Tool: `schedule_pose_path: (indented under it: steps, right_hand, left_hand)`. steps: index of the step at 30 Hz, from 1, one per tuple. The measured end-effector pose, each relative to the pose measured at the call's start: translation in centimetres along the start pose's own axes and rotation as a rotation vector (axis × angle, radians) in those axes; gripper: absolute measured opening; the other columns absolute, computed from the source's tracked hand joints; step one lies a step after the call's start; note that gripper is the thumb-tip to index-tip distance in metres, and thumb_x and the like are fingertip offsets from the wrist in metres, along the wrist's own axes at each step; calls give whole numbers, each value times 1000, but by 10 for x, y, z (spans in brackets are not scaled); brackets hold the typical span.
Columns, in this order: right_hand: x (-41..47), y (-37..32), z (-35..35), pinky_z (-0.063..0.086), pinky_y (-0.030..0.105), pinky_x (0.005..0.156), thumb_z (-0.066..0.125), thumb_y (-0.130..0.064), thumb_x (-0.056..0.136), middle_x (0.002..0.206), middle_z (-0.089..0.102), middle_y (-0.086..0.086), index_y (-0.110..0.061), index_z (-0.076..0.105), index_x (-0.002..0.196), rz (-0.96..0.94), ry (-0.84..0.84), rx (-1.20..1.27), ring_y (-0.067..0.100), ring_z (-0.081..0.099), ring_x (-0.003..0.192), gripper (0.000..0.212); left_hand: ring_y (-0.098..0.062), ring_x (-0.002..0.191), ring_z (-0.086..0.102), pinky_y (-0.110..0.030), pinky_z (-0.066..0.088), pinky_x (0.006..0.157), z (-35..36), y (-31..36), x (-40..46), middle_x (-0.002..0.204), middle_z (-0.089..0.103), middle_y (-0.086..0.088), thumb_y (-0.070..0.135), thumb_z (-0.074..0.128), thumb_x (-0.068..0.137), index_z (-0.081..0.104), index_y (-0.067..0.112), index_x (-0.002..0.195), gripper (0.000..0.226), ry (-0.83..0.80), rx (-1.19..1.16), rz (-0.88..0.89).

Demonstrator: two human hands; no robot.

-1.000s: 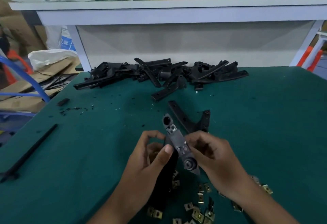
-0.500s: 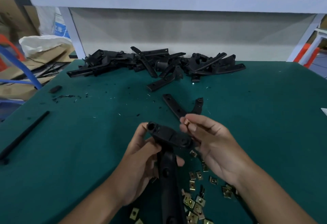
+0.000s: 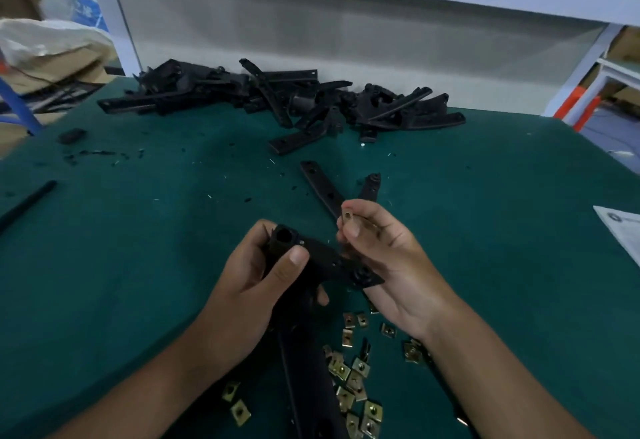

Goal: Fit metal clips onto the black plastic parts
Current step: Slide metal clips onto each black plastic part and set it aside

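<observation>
Brass-toned clip [image 3: 346,214] was pinched in right hand [image 3: 388,258], just above-right of black part [image 3: 322,258] gripped by left hand [image 3: 256,286], part's flat end pointing rightward.

The bench [image 3: 485,265] has a dark green top. Along its far edge lies a pile of black plastic parts [image 3: 277,99], tangled together. One more black part [image 3: 323,189], shaped like a V, lies alone near the middle of the bench. Close to the near edge, many small metal clips [image 3: 353,379] are scattered. A thin black rod [image 3: 26,201] lies at the left edge, a small black block [image 3: 71,135] near the far left corner, and a white paper [image 3: 623,230] at the right edge.
</observation>
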State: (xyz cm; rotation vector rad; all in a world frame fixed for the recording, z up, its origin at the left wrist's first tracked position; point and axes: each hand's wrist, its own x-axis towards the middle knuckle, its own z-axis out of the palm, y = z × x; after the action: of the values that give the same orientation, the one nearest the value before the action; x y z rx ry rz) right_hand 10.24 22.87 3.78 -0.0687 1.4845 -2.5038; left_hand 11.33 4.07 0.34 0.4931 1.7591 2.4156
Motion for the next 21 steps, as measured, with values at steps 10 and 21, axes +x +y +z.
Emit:
schedule_pose_path:
  steps: [10,21]
  right_hand:
    - [0,1,2,50,34,87,73,-13,81,93,73,0,-25,77,87,9,1,-35,10,67,85,14]
    - [0,-2,-6,46,23,70,91,-29,70,98,72,-13,-31,76,92,99,-196,358,6,66,82,27]
  left_hand:
    - [-7,80,68,-21,55,68,4,4,0,87,71,7,57,73,84,70,26,94,32,4,81,29]
    - [-10,81,64,-20,53,69,2,4,0,87,66,-2,62,70,84,66,16,95,48,24,156,57]
